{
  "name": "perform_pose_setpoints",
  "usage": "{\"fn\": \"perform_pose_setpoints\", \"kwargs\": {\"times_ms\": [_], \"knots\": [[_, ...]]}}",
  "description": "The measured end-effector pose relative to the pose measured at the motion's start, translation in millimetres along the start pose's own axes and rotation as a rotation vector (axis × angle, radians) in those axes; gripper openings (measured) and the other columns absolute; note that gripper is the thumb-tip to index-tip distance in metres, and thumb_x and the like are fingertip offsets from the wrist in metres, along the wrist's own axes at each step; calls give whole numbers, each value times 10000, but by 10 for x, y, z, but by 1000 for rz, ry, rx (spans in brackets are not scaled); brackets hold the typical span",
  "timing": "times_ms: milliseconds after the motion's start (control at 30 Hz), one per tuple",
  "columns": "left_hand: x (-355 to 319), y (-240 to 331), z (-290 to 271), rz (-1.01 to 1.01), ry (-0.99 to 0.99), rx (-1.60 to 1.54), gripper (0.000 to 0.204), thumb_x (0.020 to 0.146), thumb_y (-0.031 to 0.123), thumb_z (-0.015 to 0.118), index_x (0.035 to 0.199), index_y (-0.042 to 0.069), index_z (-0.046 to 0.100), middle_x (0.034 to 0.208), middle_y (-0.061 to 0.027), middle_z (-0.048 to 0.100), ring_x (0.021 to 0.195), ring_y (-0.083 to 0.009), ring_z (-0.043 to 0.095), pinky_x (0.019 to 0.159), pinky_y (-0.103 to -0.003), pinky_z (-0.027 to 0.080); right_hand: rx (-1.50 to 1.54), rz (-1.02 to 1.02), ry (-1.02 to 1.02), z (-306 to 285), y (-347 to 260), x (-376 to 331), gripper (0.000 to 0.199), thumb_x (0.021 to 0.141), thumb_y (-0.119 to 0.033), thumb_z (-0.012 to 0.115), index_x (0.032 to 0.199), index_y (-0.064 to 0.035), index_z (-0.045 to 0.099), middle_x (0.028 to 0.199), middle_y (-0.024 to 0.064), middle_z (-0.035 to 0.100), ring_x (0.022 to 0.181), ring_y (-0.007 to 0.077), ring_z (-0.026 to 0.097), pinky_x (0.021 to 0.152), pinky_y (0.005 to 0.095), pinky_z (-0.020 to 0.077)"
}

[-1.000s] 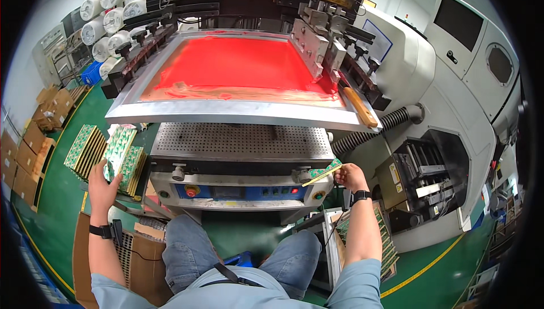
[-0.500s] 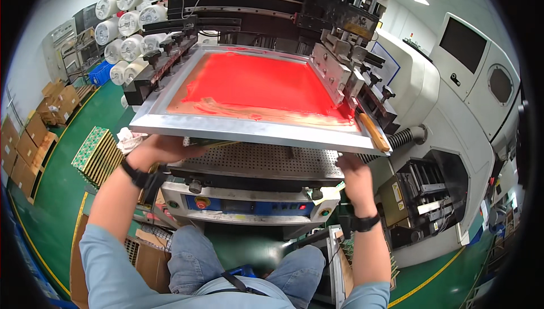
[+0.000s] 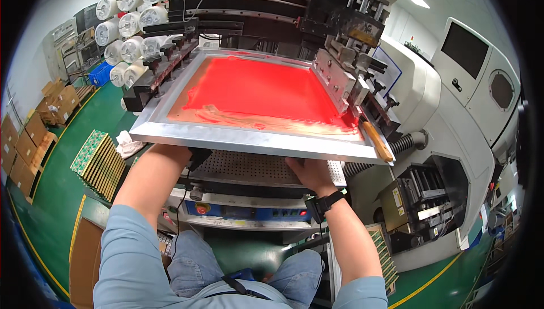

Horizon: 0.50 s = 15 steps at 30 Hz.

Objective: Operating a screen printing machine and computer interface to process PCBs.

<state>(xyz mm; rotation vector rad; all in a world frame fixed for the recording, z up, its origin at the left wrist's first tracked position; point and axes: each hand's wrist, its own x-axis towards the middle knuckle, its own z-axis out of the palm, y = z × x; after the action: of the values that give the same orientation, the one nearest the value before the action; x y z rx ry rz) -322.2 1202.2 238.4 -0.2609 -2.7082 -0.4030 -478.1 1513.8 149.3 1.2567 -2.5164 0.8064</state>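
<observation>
Person is sitting at a screen printing machine, knees in jeans (image 3: 192, 263) showing at the near edge, grey-blue sleeves coming in from the bottom. Right forearm with a dark wristwatch (image 3: 326, 202) is reaching up and away; right hand (image 3: 309, 172) is lying knuckles up on the perforated metal bed (image 3: 249, 167), fingers going under the near rail of the screen frame (image 3: 249, 139), so cannot tell if they are spread or pinching anything. Left forearm is reaching in from the near left; left hand (image 3: 180, 151) is almost fully hidden under the frame's near left corner, its state cannot be told either. Below the bed, a blue control panel (image 3: 249, 214) with a red button and knobs is facing the person. The screen frame is sitting raised and tilted over the bed, silver aluminium border, mesh covered with red ink (image 3: 255, 91), a paler smeared band running along its near edge. A wooden-handled scraper (image 3: 377, 142) is lying on the frame's right near corner. On the left, near the green floor (image 3: 56, 195), a stack of green circuit boards (image 3: 99, 162) is standing on edge, a white rag just beside it. More green boards (image 3: 382, 252) are racked near right of the right arm. Cardboard boxes (image 3: 34, 133) are piled at far left. White rolls (image 3: 127, 20) are stacked far left behind the machine. Black squeegee head (image 3: 351, 31) is sitting over the far right of the frame. A white machine cabinet (image 3: 464, 82) is standing at far right.
</observation>
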Motion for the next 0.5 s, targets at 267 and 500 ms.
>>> {"fn": "perform_pose_setpoints", "kwargs": {"times_ms": [267, 500], "knots": [[61, -319, 271, -8, -11, -10, 477, 850, 267, 717, 1253, 68, 558, 1235, -136, 601, 1134, -274, 578, 990, -395, 446, 36, -18, 36, 56, 77, -2, 647, 861, -428, 681, 1304, 12, 510, 1280, 234, 554, 1224, 396, 498, 1044, 449, 384], [-61, -588, 379, -10, 18, -2, 436, 853, 262, 711, 1224, 74, 577, 1204, -136, 614, 1111, -279, 589, 967, -397, 457, 41, -17, -2, 68, 81, -36, 644, 857, -413, 694, 1306, 10, 506, 1282, 234, 552, 1221, 397, 500, 1036, 443, 392]]}}
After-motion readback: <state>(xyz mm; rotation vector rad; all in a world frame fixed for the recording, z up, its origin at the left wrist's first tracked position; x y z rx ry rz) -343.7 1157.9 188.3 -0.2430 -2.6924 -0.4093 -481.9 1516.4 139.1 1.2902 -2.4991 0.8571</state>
